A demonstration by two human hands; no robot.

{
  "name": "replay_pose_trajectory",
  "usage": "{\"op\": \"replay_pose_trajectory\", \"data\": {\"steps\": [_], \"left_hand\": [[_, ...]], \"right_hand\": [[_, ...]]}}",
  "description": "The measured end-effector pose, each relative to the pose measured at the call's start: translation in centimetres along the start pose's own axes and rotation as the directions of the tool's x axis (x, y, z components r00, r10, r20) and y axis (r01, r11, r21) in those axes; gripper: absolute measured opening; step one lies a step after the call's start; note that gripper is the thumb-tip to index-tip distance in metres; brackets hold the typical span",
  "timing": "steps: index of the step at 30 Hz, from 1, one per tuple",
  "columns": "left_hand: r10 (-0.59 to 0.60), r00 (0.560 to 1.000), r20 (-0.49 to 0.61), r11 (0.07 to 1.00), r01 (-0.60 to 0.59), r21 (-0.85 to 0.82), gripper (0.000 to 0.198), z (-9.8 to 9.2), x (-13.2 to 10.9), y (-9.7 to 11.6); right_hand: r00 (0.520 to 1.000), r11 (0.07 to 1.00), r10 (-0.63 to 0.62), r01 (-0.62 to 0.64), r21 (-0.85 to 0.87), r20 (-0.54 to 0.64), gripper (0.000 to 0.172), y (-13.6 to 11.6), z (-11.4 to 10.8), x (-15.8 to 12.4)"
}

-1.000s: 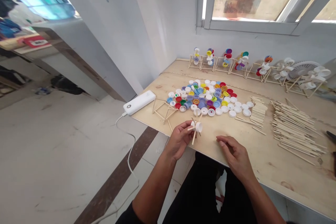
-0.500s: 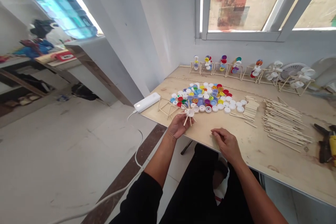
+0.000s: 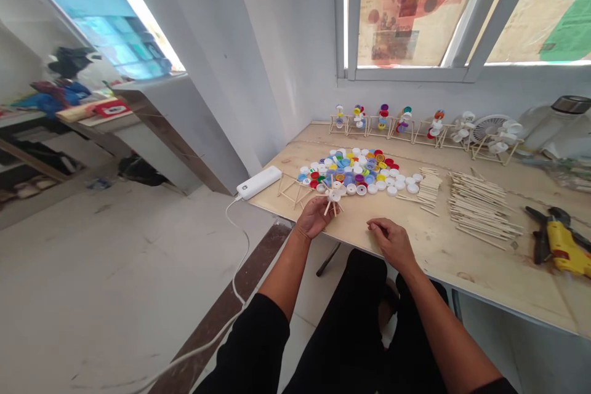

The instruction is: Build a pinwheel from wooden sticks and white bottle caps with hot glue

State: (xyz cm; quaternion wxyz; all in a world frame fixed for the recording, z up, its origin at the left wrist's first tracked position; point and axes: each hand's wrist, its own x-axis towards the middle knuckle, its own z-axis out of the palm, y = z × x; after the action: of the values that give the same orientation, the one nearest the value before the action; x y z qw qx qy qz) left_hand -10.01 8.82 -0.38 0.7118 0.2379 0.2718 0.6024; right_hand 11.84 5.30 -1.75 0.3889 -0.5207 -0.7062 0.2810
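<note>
My left hand (image 3: 315,215) is closed on a white bottle cap with wooden sticks (image 3: 333,195) that stand out from it like spokes, held above the table's front edge. My right hand (image 3: 391,243) rests at that edge, fingers curled together, with nothing visible in them. Behind my left hand lies a spread of coloured bottle caps (image 3: 353,166). A frame of wooden sticks (image 3: 294,191) stands just to its left. Short sticks (image 3: 429,188) and a larger pile of longer sticks (image 3: 482,206) lie to the right of the caps.
A yellow and black glue gun (image 3: 566,246) lies at the right of the wooden table (image 3: 443,258). Several stick stands with cap wheels (image 3: 383,120) line the wall, near a white fan (image 3: 492,129). A white power strip (image 3: 259,181) sits at the left corner, its cable hanging down.
My view has turned somewhat to the right, bringing more of the glue gun and a bottle at the back into sight. Both hands keep nearly the same place and hold.
</note>
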Motion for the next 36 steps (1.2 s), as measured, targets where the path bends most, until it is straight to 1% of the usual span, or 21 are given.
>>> {"op": "replay_pose_trajectory", "data": {"steps": [7, 21, 27, 36], "left_hand": [[0.007, 1.0, 0.013, 1.0, -0.007, 0.022, 0.015, -0.03, -0.02, -0.02], [0.035, 0.999, 0.041, 0.998, -0.037, 0.048, 0.029, -0.51, 0.28, -0.57], [0.041, 0.998, 0.055, 0.997, -0.044, 0.062, 0.032, -0.28, 0.28, -0.64], [0.082, 0.995, 0.051, 0.991, -0.087, 0.098, 0.03, 0.21, 0.06, -0.8]], "right_hand": [[1.0, 1.0, -0.002, 0.002, 0.014, -0.014, 0.026, 0.31, 0.22, 0.08], [0.999, 0.998, 0.021, -0.019, 0.057, -0.03, 0.026, 0.22, 0.29, 0.09], [0.999, 0.998, 0.032, -0.03, 0.063, -0.033, 0.026, -0.05, 0.22, 0.11], [0.998, 0.997, 0.031, -0.027, 0.07, -0.047, 0.028, -0.05, 0.22, 0.13]]}}
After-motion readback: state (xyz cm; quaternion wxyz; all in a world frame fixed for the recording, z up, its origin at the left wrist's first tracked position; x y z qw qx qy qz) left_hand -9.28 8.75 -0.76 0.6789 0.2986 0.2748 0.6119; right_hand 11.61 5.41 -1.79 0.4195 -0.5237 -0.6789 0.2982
